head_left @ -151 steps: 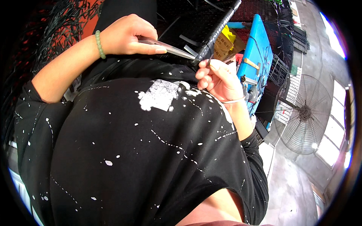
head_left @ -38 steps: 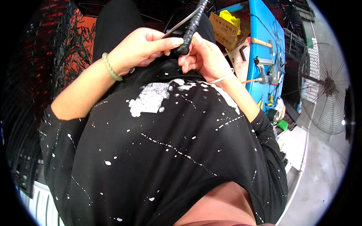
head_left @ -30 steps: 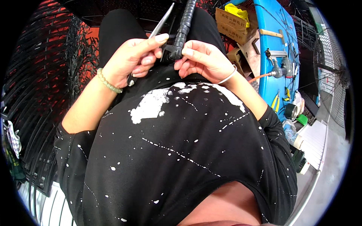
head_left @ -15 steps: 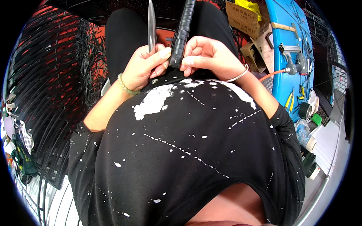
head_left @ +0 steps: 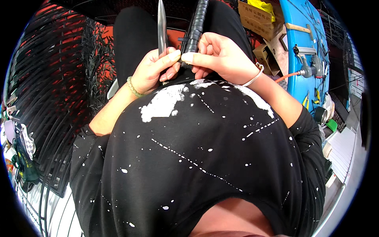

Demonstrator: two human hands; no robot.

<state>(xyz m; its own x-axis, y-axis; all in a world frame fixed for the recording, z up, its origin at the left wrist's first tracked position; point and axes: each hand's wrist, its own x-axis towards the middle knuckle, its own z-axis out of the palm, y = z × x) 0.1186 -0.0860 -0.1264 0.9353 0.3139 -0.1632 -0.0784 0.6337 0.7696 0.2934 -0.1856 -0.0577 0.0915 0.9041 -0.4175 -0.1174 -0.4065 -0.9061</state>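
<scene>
My left hand [head_left: 156, 69] is closed round a long, pointed metal tool [head_left: 162, 29]. Its tapered tip points away from me, and the end inside my palm is hidden. A bar wrapped in flat black strip [head_left: 196, 29] runs away from me between my knees, its near end at my fingers. My right hand [head_left: 223, 59] is closed at that end, thumb pressed on the wrapping and fingers curled beside it. The two thumb tips almost meet there. A short black strip end [head_left: 182, 39] sticks out from the bar's left side.
Many long black strips [head_left: 59, 83] hang or lie at my left. At my right, a blue surface [head_left: 294, 51] carries a hammer [head_left: 298, 27], a grey air tool [head_left: 310, 70] with an orange hose [head_left: 287, 76], and yellow-handled pliers [head_left: 306, 101]. A cardboard box [head_left: 254, 19] stands beyond my right knee.
My right thumb has moved left onto the bar's near end, close to my left thumb. The bar and metal tool have shifted slightly to the right and away from me.
</scene>
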